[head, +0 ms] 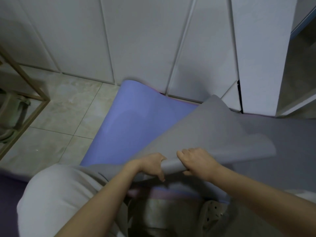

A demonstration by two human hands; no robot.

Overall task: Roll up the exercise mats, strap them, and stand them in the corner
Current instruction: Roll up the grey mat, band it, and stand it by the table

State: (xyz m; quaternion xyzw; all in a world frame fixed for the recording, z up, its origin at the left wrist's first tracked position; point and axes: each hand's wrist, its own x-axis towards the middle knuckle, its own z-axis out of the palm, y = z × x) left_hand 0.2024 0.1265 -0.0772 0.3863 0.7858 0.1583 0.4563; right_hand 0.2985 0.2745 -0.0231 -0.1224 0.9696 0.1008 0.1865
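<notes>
Grey mat (212, 134) gripped between hands (172, 165)

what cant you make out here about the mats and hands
Head view only:
- Left hand fingertips: tucked under the grey mat.
- Blue mat near end: covered by the grey mat and arms.
- Grey mat's right side: cut off by the frame edge.
- Straps: none visible.
- Right hand thumb: hidden under the mat.

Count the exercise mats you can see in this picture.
2. A blue mat lies flat on the floor; a grey mat overlaps its right side, its near end gripped by both hands. Others may be hidden.
</notes>
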